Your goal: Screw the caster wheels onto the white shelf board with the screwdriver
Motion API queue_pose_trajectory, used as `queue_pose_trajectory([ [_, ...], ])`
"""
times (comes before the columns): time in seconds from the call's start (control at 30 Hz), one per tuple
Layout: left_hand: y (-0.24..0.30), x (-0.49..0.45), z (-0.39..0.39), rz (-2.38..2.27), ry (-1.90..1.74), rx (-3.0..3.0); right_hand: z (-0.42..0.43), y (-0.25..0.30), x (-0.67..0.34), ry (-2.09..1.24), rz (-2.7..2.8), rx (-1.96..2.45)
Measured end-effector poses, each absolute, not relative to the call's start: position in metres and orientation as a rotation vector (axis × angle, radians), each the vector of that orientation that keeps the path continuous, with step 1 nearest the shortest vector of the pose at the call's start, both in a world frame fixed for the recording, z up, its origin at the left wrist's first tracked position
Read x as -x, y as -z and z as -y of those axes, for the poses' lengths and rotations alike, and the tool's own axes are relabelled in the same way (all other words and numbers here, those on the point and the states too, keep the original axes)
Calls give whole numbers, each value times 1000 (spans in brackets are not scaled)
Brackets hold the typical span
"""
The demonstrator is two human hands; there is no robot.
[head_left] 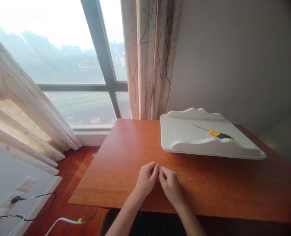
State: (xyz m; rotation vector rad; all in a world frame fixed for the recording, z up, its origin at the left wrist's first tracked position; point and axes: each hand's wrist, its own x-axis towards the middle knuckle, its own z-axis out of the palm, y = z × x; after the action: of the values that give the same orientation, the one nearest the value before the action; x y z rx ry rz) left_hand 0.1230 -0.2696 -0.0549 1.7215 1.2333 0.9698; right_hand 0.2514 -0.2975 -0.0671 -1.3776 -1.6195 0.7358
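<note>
My left hand and my right hand meet above the front part of the wooden table. On both, thumb and fingers are pinched together, with the tips nearly touching. Whatever they hold between them, if anything, is too small or hidden to name. Tiny white bits lie on the tabletop just right of my right hand. Farther back and to the right, a white board with wavy raised edges rests on the table. A screwdriver with a yellow and dark handle lies on that board, apart from my hands.
A window with a patterned curtain stands behind the table, and another curtain hangs at left. A black plug sits in a wall socket, its cable trailing down. A white cable runs near the table's front left.
</note>
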Motion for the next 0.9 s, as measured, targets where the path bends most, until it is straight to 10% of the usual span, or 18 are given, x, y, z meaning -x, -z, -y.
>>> queue_pose_trajectory([
  [0.9,53,-124,269,-1238,-970,-1723,298,68,-252,-749,1615,1379],
])
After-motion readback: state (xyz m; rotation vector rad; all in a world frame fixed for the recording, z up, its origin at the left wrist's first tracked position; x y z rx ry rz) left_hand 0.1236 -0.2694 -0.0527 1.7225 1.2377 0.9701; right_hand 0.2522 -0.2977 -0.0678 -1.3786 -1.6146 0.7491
